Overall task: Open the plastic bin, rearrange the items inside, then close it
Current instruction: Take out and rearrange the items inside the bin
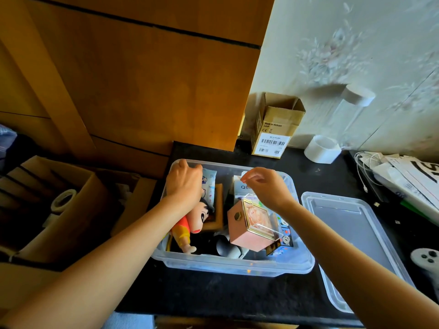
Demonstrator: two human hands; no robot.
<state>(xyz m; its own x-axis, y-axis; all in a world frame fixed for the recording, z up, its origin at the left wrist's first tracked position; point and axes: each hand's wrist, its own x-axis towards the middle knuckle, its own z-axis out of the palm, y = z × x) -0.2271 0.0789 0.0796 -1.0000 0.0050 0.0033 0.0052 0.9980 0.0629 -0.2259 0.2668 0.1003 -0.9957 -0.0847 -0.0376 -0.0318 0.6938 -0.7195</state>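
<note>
both hands are in the bin [234, 267] now, which sits open on the black table [213, 295]. the left hand [184, 184] reaches into the far left corner, its fingers curled down over the rim there, right beside a white packet [209, 184] with cartoon print. whether those fingers are gripping something below is hidden by the back of the hand, so i cannot tell. under its wrist lies a cartoon doll [190, 224] in a red top and yellow shorts, head toward the middle, feet toward the near wall.

the right hand [267, 187] hovers over the far right part of the bin, fingers bent, thumb and forefinger tips pinched close together. whether anything thin sits between them is too small to make out. just beyond its fingertips stands a white box [240, 185] with blue lettering. directly below its wrist a pink box [249, 227] with a clear, gold-edged lid sits tilted on top of the other things. a wooden frame [217, 210] lies between the doll and the pink box, and something grey and rounded [225, 249] peeks out near the front wall.

off to the right of the right forearm, the clear lid [351, 241] lies flat on the table, apart from the bin. past both hands, by the wall, stand an open cardboard box [273, 131] and a white roll of tape [322, 149]. a white game controller [426, 260] sits at the far right edge.
</note>
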